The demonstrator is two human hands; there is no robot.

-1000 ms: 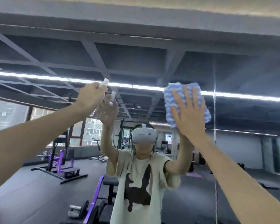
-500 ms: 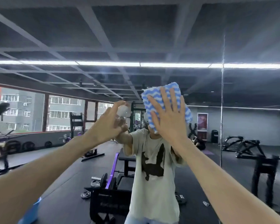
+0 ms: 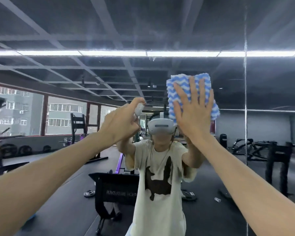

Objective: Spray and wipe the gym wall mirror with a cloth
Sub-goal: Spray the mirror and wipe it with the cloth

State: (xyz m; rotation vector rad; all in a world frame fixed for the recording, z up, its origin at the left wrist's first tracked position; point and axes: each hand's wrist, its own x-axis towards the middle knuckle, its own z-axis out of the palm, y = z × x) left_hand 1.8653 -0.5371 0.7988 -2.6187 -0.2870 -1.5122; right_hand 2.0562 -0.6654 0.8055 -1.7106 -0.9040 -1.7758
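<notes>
The wall mirror (image 3: 211,40) fills the view and reflects me and the gym behind. My right hand (image 3: 193,111) lies flat with straight, spread fingers and presses a blue-and-white wavy-striped cloth (image 3: 182,84) against the glass at head height. My left hand (image 3: 122,121) is raised left of it and grips a small white spray bottle (image 3: 138,109), whose top shows above the fingers; the rest of the bottle is hidden by the hand.
A vertical seam (image 3: 245,99) between mirror panels runs just right of the cloth. In the reflection stand a black bench (image 3: 116,186), weight plates and machines, with windows at the left.
The view tilted down from the top of the mirror. My right hand slid the cloth down, then right across the glass. My left hand lowered with the spray bottle.
</notes>
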